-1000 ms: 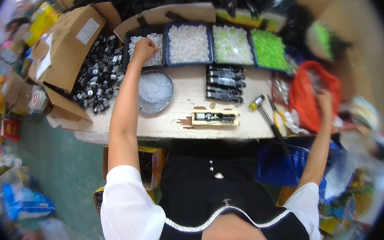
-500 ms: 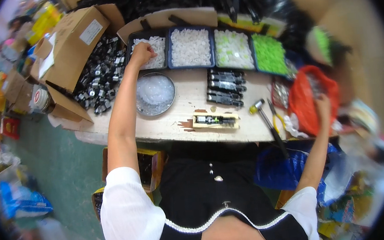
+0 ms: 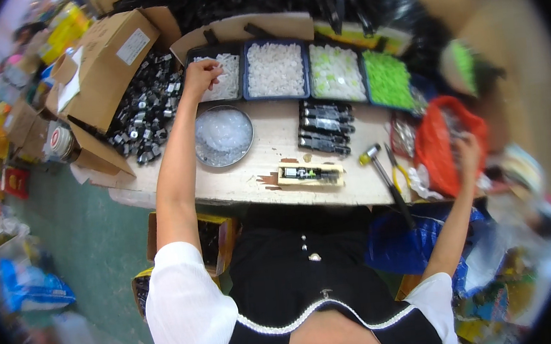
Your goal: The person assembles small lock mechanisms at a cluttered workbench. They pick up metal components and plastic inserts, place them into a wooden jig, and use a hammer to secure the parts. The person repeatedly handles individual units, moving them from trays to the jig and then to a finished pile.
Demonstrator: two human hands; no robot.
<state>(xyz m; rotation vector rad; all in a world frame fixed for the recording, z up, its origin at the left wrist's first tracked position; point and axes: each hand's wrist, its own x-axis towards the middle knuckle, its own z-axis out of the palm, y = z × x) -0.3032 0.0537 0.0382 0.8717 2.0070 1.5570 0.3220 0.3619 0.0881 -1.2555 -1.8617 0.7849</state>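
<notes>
My left hand [image 3: 200, 80] is over the leftmost tray [image 3: 237, 96], among small white plastic parts [image 3: 227, 65]. Its fingers are pinched together, and what they hold is too small to make out. At the far right my right hand [image 3: 468, 154] reaches into the mouth of a red plastic bag [image 3: 434, 151]; its fingers are curled at the bag's contents, and anything in them is hidden. Between the hands, near the front edge, a black cylindrical assembly [image 3: 300, 174] lies in a cream-coloured holder [image 3: 336, 178]. Behind it several similar black assemblies [image 3: 325, 126] lie side by side.
A round metal dish [image 3: 222, 163] holds clear pieces. Other trays hold white parts [image 3: 274, 70], pale mixed parts [image 3: 335, 72] and green parts [image 3: 386, 78]. A hammer [image 3: 387, 178] and yellow-handled pliers [image 3: 398, 171] lie right of the holder. Black caps [image 3: 146, 111] spill beside a cardboard box [image 3: 105, 65].
My left hand has shifted slightly left over the tray, fingers still pinched. My right hand has moved a little within the bag's mouth, and more of its fingers show.
</notes>
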